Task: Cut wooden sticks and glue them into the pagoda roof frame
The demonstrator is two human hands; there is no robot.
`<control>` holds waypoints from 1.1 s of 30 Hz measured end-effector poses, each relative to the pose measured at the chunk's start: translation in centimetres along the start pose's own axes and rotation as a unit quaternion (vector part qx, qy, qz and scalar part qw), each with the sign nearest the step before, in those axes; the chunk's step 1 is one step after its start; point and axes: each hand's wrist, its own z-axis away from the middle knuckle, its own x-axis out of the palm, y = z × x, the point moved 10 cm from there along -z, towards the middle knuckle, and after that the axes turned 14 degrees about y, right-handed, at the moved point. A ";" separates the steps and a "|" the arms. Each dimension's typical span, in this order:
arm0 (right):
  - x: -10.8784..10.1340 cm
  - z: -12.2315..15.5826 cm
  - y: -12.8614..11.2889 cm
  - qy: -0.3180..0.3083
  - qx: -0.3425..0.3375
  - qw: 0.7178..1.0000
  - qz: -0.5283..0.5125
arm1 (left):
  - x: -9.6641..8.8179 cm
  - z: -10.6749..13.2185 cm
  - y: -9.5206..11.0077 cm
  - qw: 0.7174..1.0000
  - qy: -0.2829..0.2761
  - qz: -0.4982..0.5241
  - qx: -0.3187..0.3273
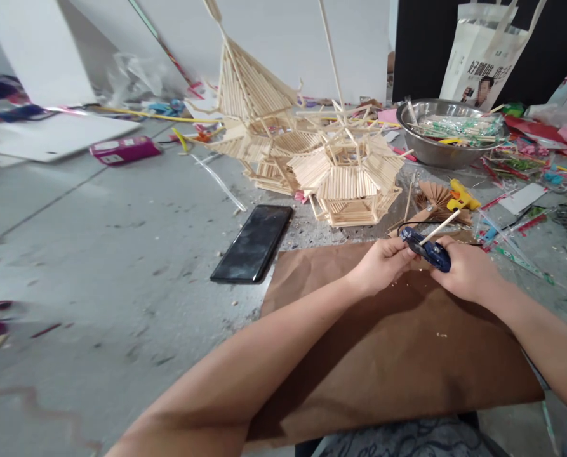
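Observation:
My right hand (464, 270) is closed round a dark blue tool (426, 249) that looks like a cutter or small glue gun. My left hand (381, 263) pinches its front end, where a thin wooden stick (439, 227) pokes out up and to the right. Both hands hover over a sheet of brown paper (397, 355) spread on the grey floor. Just beyond them stands a model pavilion built of wooden sticks (347, 178), with a taller stick tower (252, 95) behind it.
A black phone (253, 243) lies left of the paper. A yellow glue gun (461, 198) and a folded paper fan (435, 200) lie past my hands. A steel bowl (447, 130) of sticks, a white bag (487, 47) and colourful scraps crowd the right. A pink box (124, 150) sits far left.

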 end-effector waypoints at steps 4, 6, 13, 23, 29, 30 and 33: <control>0.1 0.0 -0.2 -0.006 -0.018 1.000 -0.008 | 1.0 0.4 -0.7 0.990 -0.048 0.091 -0.095; 0.3 0.0 -0.2 -0.010 -0.022 1.000 -0.006 | 1.2 0.5 -0.8 0.987 -0.057 0.099 -0.113; 0.7 -0.3 0.0 -0.025 -0.012 1.000 0.014 | 0.4 0.0 -0.9 0.995 -0.028 0.065 -0.073; 1.1 -1.6 0.1 -0.018 0.009 0.997 -0.081 | -2.1 -0.1 2.3 0.949 0.133 -0.237 0.158; 0.6 -3.6 0.5 -0.048 0.003 0.997 -0.061 | -2.6 -0.8 2.4 0.894 0.100 -0.408 0.153; 0.7 -3.6 0.6 -0.059 -0.002 0.997 -0.053 | -2.8 -1.0 2.4 0.880 0.082 -0.443 0.148; 0.6 -3.2 0.9 -0.071 -0.008 0.997 -0.027 | -4.3 -1.6 2.7 0.828 0.078 -0.541 0.129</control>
